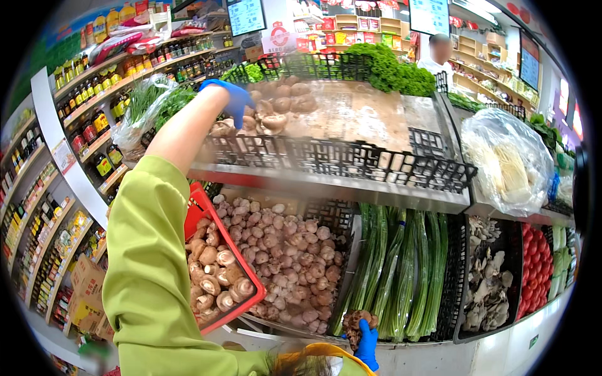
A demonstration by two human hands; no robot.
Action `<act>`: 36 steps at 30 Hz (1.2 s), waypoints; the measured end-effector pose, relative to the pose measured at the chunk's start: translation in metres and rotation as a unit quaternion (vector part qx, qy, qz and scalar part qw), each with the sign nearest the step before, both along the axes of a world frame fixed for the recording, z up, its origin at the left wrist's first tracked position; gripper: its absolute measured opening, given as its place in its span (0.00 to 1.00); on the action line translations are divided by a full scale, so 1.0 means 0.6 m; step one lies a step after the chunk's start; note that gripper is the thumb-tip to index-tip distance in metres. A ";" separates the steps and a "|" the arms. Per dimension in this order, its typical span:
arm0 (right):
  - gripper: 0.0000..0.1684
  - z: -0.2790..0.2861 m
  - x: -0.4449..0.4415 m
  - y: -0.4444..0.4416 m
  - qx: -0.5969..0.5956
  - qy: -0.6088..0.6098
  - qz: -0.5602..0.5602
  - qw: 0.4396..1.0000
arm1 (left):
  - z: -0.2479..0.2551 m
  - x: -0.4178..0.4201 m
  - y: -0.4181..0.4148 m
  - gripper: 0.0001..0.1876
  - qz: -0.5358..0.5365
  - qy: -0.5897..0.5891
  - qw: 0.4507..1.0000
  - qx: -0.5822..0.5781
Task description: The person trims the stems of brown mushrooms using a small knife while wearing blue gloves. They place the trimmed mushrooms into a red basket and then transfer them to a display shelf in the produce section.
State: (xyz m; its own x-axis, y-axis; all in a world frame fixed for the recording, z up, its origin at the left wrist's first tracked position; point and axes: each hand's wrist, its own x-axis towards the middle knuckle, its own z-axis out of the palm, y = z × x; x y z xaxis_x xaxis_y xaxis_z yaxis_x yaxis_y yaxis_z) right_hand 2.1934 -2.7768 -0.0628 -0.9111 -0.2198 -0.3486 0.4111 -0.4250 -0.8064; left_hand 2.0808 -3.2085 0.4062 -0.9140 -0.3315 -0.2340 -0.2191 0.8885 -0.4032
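Observation:
My left hand (231,101), in a blue glove, reaches over the left end of the upper bin with its fingers apart, touching or just above brown shiitake mushrooms (274,121); some fingertips are hard to make out. Low in the view, my right hand (367,345), also gloved in blue, grips a clump of dark brown mushrooms (357,324) in front of the long green stalks (404,282). Beneath my left arm a tilted red plastic basket (235,256) holds many brown-capped mushrooms (221,268), partly hidden by the green sleeve. The basket overlaps a bin of garlic bulbs (282,249).
A black lattice divider (348,157) and metal shelf edge (329,181) run across the middle. Leafy greens (395,70) line the back. Bagged enoki mushrooms (508,164), oyster mushrooms (489,291) and tomatoes (534,268) lie right. A person (437,56) stands behind; bottle shelves (99,122) stand left.

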 end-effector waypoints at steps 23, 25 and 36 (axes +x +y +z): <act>0.24 -0.091 0.363 0.210 0.027 -0.078 -0.142 0.986 | -0.790 0.304 0.365 0.14 -0.026 0.201 0.940 0.274; 0.25 -0.090 0.392 0.236 0.038 -0.087 -0.174 0.980 | -0.809 0.305 0.350 0.15 -0.008 0.179 0.950 0.255; 0.27 -0.080 0.443 0.438 -0.122 -0.136 -0.202 0.962 | -0.808 0.307 0.649 0.20 0.132 0.299 0.284 0.902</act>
